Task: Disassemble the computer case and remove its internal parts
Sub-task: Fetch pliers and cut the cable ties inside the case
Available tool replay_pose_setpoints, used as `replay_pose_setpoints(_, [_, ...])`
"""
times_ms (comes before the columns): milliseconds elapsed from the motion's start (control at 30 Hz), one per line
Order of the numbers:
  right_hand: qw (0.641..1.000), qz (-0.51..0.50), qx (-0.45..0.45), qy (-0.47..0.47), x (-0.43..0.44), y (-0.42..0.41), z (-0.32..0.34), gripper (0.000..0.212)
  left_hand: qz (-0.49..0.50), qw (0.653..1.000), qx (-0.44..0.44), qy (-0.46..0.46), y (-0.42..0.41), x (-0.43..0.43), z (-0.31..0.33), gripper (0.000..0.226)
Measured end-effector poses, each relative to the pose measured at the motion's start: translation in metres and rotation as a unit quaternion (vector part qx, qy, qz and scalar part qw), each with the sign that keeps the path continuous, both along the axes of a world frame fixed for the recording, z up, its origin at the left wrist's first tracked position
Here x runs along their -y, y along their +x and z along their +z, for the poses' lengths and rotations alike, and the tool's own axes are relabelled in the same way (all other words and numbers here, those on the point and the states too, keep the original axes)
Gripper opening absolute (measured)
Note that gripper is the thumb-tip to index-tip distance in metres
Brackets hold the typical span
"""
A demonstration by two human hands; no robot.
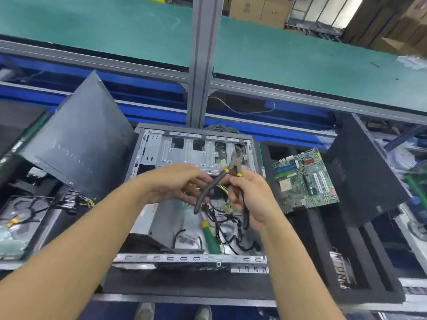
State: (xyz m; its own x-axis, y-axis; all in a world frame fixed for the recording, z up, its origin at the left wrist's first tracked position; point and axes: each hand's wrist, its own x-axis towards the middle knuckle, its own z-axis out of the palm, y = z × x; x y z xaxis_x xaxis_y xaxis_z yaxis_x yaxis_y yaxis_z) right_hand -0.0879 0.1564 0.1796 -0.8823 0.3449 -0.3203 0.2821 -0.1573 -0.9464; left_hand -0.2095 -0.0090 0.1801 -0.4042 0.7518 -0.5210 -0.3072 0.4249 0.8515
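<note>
Black-handled pliers [232,167] gripped in right hand [251,197] fingers, over computer case [184,258].

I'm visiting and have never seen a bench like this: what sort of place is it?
Probably a workshop line for dismantling computers. An opened computer case lies in front, a removed circuit board rests beside it, the right hand holds pliers, and cardboard boxes are stacked behind.

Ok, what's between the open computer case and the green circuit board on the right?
The rim of the black foam tray holding the circuit board, right beside the computer case; the head view shows it.
</note>
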Motion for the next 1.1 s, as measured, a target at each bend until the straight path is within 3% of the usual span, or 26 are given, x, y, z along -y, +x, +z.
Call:
replay_pose_setpoints(67, [0.999, 0.005, 0.004, 0.038, 0.024, -0.019, -0.003, 0.018, 0.023, 0.996, 0.072, 0.056, -0.007, 0.026, 0.011, 0.042])
replay_pose_setpoints(200, [0.999, 0.043, -0.007, 0.016, 0.069, -0.047, -0.009, 0.017, 0.058, 0.997, -0.031, 0.046, -0.014, 0.078, 0.011, 0.025])
replay_pose_setpoints(367, [0.985, 0.156, 0.013, 0.077, 0.114, -0.066, -0.014, 0.01, 0.15, 0.987, -0.057, 0.019, -0.025, 0.143, 0.001, 0.02])
replay_pose_setpoints(500, [0.958, 0.232, 0.01, 0.166, 0.148, -0.073, -0.006, 0.022, 0.181, 0.981, -0.067, -0.021, -0.033, 0.192, -0.007, 0.024])
replay_pose_setpoints(667, [0.941, 0.268, 0.047, 0.201, 0.182, -0.081, -0.004, 0.024, 0.169, 0.981, -0.066, -0.068, -0.044, 0.243, -0.02, 0.023])
replay_pose_setpoints(833, [0.942, 0.261, 0.073, 0.198, 0.197, -0.084, -0.009, 0.021, 0.122, 0.972, -0.069, -0.186, -0.041, 0.283, -0.046, 0.021])
replay_pose_setpoints(1000, [0.946, 0.252, 0.066, 0.191, 0.207, -0.09, -0.009, 0.022, 0.067, 0.94, -0.121, -0.312, -0.025, 0.264, -0.085, 0.018])
replay_pose_setpoints(1100, [0.946, 0.252, 0.06, 0.195, 0.211, -0.09, -0.009, 0.021, -0.037, 0.867, -0.263, -0.423, -0.016, 0.244, -0.108, 0.02])
